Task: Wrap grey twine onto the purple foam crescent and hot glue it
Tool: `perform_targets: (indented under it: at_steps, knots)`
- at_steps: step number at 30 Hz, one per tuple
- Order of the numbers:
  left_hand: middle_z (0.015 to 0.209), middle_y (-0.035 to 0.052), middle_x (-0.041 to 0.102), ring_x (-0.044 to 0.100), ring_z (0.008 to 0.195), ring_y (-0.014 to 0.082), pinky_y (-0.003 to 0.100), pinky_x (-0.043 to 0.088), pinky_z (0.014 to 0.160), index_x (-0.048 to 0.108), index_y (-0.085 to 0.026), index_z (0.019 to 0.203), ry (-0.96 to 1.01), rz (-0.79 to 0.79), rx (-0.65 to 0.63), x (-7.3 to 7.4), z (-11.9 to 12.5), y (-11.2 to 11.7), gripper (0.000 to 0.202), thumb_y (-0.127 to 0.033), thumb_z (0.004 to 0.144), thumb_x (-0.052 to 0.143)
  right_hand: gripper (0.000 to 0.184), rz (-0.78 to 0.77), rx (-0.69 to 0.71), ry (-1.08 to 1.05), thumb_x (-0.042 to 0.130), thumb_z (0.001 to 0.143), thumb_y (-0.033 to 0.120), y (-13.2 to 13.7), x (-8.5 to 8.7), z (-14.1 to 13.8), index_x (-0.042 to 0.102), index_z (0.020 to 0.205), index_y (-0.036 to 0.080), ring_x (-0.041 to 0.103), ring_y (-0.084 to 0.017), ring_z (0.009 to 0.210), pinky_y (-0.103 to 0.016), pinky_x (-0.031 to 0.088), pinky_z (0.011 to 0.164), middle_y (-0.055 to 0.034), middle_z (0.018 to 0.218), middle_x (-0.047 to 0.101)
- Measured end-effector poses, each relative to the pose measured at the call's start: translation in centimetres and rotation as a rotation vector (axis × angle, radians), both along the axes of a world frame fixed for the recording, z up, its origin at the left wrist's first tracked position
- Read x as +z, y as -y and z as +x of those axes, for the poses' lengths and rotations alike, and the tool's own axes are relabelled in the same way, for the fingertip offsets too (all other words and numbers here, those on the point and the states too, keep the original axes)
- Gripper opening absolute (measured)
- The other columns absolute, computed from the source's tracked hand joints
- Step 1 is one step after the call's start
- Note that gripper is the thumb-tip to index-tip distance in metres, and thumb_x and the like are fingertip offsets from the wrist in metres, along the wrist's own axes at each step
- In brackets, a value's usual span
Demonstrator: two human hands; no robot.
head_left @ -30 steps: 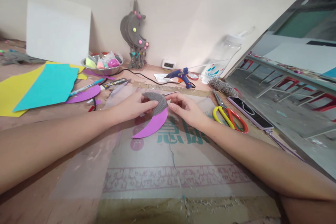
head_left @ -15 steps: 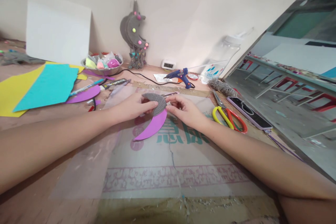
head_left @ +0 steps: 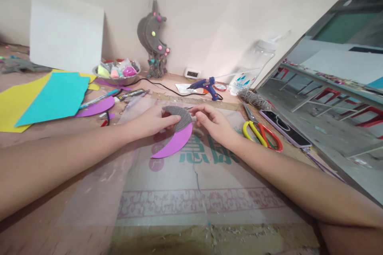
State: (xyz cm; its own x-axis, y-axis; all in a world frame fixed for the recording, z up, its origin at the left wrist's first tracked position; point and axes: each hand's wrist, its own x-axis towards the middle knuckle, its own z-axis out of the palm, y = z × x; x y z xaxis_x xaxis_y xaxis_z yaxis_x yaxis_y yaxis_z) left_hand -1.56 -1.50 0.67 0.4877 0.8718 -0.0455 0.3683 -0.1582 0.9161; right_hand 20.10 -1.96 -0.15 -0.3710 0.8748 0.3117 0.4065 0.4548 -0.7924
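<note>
A purple crescent [head_left: 176, 141] lies on the printed cardboard sheet [head_left: 197, 191]; its upper part is wound with grey twine [head_left: 181, 116]. My left hand [head_left: 151, 121] pinches the crescent at its inner edge, thumb on the wrapped part. My right hand [head_left: 213, 123] is just right of the wrapped end, fingers curled and pinched, apparently on a strand of the twine. Both forearms reach in from the lower corners.
Yellow-and-red scissors [head_left: 261, 133], a phone [head_left: 284, 127] and a twine bundle [head_left: 253, 99] lie to the right. A blue glue gun [head_left: 206, 86], a bowl of coloured bits [head_left: 117, 73], a finished twine moon [head_left: 154, 42], teal foam [head_left: 55, 97] and yellow foam [head_left: 8, 109] sit behind and left.
The right hand has shifted slightly up and back along the wrapped end. The crescent has tipped a little and settled. The left hand has hardly moved.
</note>
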Motion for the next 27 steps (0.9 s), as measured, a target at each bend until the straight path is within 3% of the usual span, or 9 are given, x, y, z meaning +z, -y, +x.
perform_targets:
  at_steps: [7,11,16,24,27]
  knots:
    - [0.054,-0.0026,0.047,0.043,0.044,0.0088,0.021,0.034,0.041,0.050,-0.017,0.059,0.009,-0.028,0.001,0.02,0.00,0.06,0.032,-0.041,0.081,0.052,0.018,0.105,-0.107,0.046,0.048,0.090,0.028,-0.27,-0.10,0.19,0.062,0.090,0.018,0.051,-0.012,0.069,-0.026,0.041,0.065,-0.0014,0.079,0.058]
    - [0.055,-0.0025,0.049,0.045,0.047,0.0086,0.021,0.035,0.044,0.050,-0.017,0.059,-0.003,0.028,-0.005,0.16,-0.02,0.07,0.032,-0.040,0.081,0.052,0.013,0.094,-0.112,0.045,0.052,0.087,0.028,-0.21,-0.01,0.03,0.062,0.087,0.019,0.050,-0.012,0.068,-0.027,0.040,0.065,-0.0006,0.078,0.059]
    - [0.056,-0.0034,0.048,0.044,0.045,0.0083,0.021,0.034,0.042,0.049,-0.017,0.061,0.013,-0.009,-0.006,0.05,0.01,0.03,0.031,-0.041,0.081,0.052,0.008,0.064,-0.089,-0.009,0.054,0.085,0.026,-0.10,-0.01,-0.12,0.057,0.083,0.019,0.048,-0.011,0.067,-0.026,0.038,0.063,0.0006,0.076,0.056]
    - [0.053,-0.0031,0.048,0.046,0.043,0.0090,0.021,0.035,0.040,0.051,-0.017,0.059,-0.009,-0.025,0.000,0.50,0.04,0.36,0.032,-0.041,0.080,0.052,0.027,0.104,-0.031,0.004,0.039,0.094,0.032,0.02,0.18,0.11,0.050,0.073,0.018,0.045,-0.011,0.063,-0.026,0.038,0.061,0.0013,0.069,0.047]
    - [0.053,-0.0033,0.047,0.044,0.043,0.0084,0.021,0.034,0.041,0.050,-0.017,0.059,-0.004,-0.026,0.005,0.34,0.04,0.29,0.031,-0.041,0.080,0.052,0.018,0.089,-0.070,-0.011,0.046,0.091,0.029,0.08,0.11,-0.03,0.053,0.079,0.018,0.045,-0.010,0.061,-0.026,0.038,0.060,0.0011,0.071,0.052]
